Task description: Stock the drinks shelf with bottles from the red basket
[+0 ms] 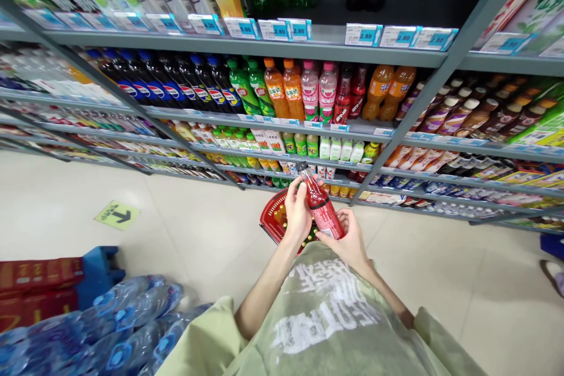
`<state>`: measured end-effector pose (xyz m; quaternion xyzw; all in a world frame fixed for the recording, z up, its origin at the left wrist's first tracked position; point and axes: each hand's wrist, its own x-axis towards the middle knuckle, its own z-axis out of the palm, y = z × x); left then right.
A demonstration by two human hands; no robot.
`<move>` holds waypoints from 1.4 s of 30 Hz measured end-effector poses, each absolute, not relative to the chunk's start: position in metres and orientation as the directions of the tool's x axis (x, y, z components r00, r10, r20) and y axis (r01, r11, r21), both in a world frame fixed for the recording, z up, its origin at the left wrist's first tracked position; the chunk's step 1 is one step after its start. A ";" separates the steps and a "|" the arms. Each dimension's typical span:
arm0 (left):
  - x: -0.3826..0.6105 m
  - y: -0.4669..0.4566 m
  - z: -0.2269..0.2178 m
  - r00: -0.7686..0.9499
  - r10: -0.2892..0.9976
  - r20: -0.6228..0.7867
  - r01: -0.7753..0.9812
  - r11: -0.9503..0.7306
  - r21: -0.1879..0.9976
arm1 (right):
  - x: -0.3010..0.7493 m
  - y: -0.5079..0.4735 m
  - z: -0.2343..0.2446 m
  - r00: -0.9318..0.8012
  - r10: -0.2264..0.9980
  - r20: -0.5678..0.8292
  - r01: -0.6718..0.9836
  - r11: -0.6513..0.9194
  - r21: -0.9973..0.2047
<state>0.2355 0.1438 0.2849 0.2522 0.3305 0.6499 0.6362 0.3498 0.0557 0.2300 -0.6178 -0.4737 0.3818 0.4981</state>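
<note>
A red drink bottle [325,216] with a dark cap is held tilted in front of my shirt. Near its neck, my left hand [298,210] grips it with thumb and fingers. My right hand [348,239] is closed around the lower end, the thumb beneath the base. Partly hidden below my hands is a red shopping basket [270,215] with several yellow-capped items inside. Straight ahead on the shelf, similar red bottles [343,97] stand between pink-capped bottles [319,92] and orange soda bottles [386,92].
Drink shelves [264,45] with price tags run across the front. Large water bottles [127,329] lie at the lower left beside red boxes [39,288]. A green arrow sticker [117,215] marks the floor. Another person's shoe [554,275] shows at the right edge.
</note>
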 end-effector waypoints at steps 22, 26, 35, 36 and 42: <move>0.229 0.147 0.287 -0.158 0.962 -0.222 -0.663 0.063 0.746 | 0.354 0.056 0.228 -0.011 1.000 -0.010 -0.182 -0.012 -0.983; 0.229 0.147 0.288 -0.178 0.961 -0.212 -0.642 0.050 0.765 | 0.354 0.058 0.222 -0.065 0.998 0.008 -0.285 -0.011 -0.958; 0.231 0.146 0.292 -0.181 0.965 -0.190 -0.625 0.037 0.780 | 0.356 0.058 0.216 -0.162 0.978 -0.131 -0.390 -0.185 -0.902; 0.231 0.146 0.292 -0.186 0.964 -0.192 -0.625 0.034 0.780 | 0.356 0.058 0.213 -0.185 0.972 -0.145 -0.406 -0.210 -0.889; 0.231 0.147 0.289 -0.205 0.960 -0.191 -0.619 0.024 0.785 | 0.354 0.059 0.204 -0.221 0.965 -0.143 -0.485 -0.235 -0.842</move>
